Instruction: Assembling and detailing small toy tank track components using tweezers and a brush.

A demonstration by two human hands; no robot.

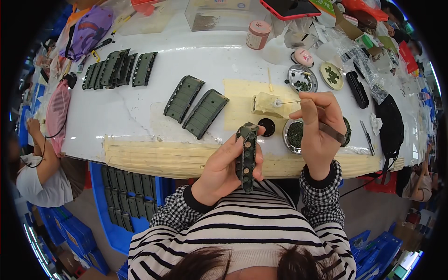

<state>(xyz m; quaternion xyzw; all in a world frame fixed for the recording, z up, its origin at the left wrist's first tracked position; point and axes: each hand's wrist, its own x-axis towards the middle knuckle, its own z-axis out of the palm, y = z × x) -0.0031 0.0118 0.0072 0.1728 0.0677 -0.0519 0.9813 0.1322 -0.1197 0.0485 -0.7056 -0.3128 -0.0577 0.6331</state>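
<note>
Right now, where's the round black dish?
The black dish is right of centre in the head view, between the left hand and a metal bowl.

The strip [246, 161] is dark green, the sleeves [324, 199] checked black and white, the crate [120, 239] blue

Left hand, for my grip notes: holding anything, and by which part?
The left hand holds a dark green studded piece by its long sides, around the middle.

Here's the red-cased phone [291, 8], and look, a pink jar [258, 35] stands just nearer and left of it! A purple bag [92, 30] slumps well left of the phone, a black case [357, 89] lies nearer, to its right.
</note>
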